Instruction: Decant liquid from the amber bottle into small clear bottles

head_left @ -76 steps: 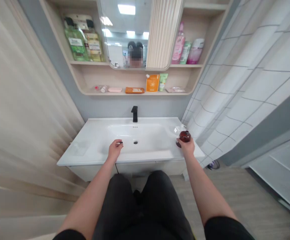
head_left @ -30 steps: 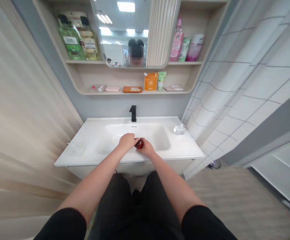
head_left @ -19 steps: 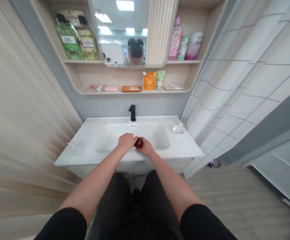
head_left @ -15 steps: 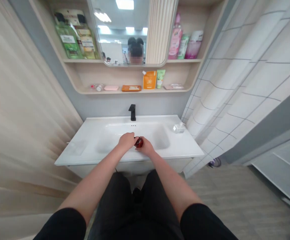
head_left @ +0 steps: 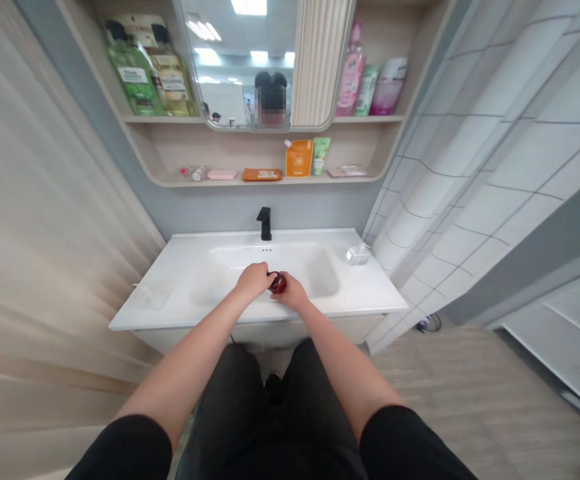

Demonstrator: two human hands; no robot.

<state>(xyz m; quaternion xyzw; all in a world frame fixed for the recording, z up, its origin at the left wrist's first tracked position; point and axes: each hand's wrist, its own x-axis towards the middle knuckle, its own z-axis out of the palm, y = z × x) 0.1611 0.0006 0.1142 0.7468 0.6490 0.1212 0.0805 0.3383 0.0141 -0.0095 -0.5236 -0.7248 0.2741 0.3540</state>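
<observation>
Together, in the head camera's view, the person's left hand (head_left: 253,280) and right hand (head_left: 291,293) meet low over the middle of the white basin (head_left: 320,308). A small dark-red bottle (head_left: 278,283) sits between them, its round body grasped by the right fingers (head_left: 284,288). The left fingers (head_left: 266,274) are clenched against the bottle's upper side, though what they pinch is hidden. Behind the basin stands a black faucet (head_left: 265,223), and a small clear container (head_left: 358,255) rests on the basin's right side. Shelves (head_left: 270,181) above hold green bottles (head_left: 135,77), an orange pouch (head_left: 299,159) and pink bottles (head_left: 351,77).
</observation>
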